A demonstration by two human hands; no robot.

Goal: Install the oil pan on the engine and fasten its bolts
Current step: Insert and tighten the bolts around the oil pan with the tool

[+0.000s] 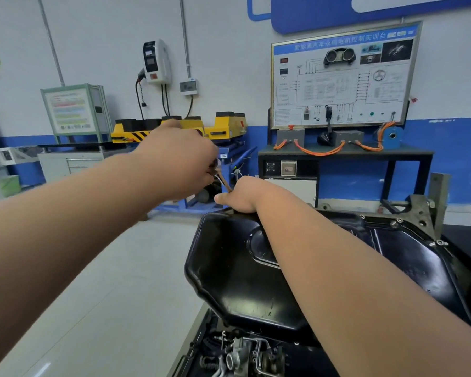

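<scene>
Oil pan (234, 268) seated, right-flange bolts (399, 221) in; far edge probably pending. Left hand (180, 159) grips a tool (225, 183); right hand (242, 197) on far rim, grip unclear.

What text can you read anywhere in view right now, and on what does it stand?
"新能源汽车永磁电机控制实训台": heading strip of the training board, slightly blurred.
Its diagram labels: too small to read.
Poster on the green cabinet: blurred, unreadable.
Wall charger: sticker unreadable.
Oil pan: no text visible.
Tool in the left hand: no marking readable.
</scene>
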